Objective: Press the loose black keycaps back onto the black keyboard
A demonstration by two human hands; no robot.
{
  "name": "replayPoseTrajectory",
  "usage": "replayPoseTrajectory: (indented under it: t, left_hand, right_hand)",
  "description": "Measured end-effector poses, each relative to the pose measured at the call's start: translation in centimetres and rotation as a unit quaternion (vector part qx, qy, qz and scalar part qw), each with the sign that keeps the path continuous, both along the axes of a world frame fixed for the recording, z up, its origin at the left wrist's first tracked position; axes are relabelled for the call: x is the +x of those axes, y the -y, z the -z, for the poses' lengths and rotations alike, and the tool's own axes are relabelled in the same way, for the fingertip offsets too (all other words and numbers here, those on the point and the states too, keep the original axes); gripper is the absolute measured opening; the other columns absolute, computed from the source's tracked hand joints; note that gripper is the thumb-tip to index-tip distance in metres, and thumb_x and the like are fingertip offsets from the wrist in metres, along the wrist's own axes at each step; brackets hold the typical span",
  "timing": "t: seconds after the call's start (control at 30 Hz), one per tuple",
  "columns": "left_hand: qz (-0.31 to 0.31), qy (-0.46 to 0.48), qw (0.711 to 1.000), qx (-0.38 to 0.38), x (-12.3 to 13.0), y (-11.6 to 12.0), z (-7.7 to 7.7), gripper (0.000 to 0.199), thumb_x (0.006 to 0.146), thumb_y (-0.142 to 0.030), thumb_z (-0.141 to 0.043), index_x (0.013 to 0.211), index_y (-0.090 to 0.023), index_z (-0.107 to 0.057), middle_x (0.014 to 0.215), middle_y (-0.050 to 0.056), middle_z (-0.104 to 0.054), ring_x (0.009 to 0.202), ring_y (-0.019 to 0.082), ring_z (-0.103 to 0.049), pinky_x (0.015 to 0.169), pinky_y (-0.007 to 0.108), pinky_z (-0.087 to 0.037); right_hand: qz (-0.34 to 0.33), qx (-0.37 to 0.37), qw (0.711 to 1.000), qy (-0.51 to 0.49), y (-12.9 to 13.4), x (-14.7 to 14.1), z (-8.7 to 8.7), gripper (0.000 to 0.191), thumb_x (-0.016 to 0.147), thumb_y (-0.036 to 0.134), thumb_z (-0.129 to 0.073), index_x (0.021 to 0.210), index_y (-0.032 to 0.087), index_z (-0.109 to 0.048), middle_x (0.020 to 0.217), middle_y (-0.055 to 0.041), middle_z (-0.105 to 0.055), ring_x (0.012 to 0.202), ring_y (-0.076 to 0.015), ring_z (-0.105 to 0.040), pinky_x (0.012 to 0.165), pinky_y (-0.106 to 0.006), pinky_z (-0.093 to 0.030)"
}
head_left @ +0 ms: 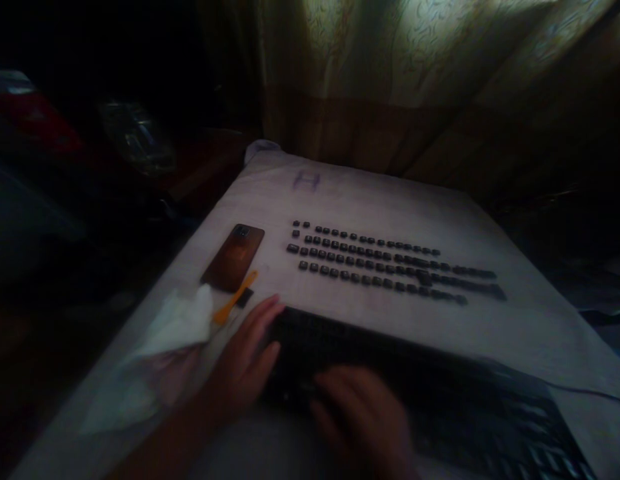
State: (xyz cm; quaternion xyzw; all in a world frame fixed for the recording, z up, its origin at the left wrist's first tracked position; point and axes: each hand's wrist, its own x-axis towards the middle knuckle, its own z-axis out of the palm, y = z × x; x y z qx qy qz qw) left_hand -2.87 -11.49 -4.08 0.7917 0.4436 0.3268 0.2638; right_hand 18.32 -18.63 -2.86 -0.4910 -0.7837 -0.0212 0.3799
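A black keyboard [420, 380] lies across the front of the cloth-covered table, its picture blurred. My left hand [247, 360] rests at the keyboard's left end, fingers stretched along the edge and thumb apart. Over the keyboard's left part, my right hand [363, 413] has its fingers bent and pressed together; what they hold, if anything, is too dark to make out. Beyond the keyboard, loose black keycaps [363, 261] lie in several rows on the cloth.
A brown phone [235, 257] lies left of the keycaps, beside an orange tool [235, 300] and a small dark piece [245, 297]. A crumpled white cloth [175, 327] sits at the left edge. A cable [585, 391] runs right. A curtain [370, 87] hangs behind.
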Motion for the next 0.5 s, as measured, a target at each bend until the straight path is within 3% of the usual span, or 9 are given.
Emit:
replayPoseTrajectory:
  t: [0.13,0.27,0.5]
  left_hand:
    - [0.018,-0.012,0.999,-0.029,0.7,-0.7,0.5,0.044,0.102,-0.024,-0.037,0.145,-0.020,-0.042,0.150,0.010,-0.049,0.139,0.022,-0.046,0.115,0.042,-0.039]
    - [0.015,-0.019,0.999,-0.040,1.1,-1.4,0.3,0.042,0.101,-0.025,-0.035,0.140,-0.019,-0.049,0.143,0.009,-0.058,0.133,0.022,-0.053,0.113,0.043,-0.042]
    - [0.021,-0.001,0.997,-0.071,0.9,-1.3,-0.1,0.040,0.100,-0.025,-0.036,0.135,-0.022,-0.054,0.134,0.007,-0.064,0.124,0.023,-0.060,0.108,0.043,-0.047]
  right_hand:
    - [-0.018,0.024,1.000,0.008,1.5,0.4,1.2,0.015,0.098,0.022,-0.051,0.104,0.021,-0.065,0.079,-0.0061,-0.075,0.069,-0.0192,-0.071,0.062,-0.030,-0.057]
    - [-0.030,0.015,0.999,0.003,1.2,1.1,1.1,0.015,0.095,0.019,-0.055,0.106,0.021,-0.066,0.080,-0.0056,-0.076,0.069,-0.0198,-0.071,0.062,-0.030,-0.058]
    - [0.027,-0.006,1.000,-0.001,1.0,2.3,0.4,0.015,0.094,0.020,-0.058,0.101,0.023,-0.070,0.081,-0.0051,-0.074,0.070,-0.0201,-0.070,0.063,-0.032,-0.058]
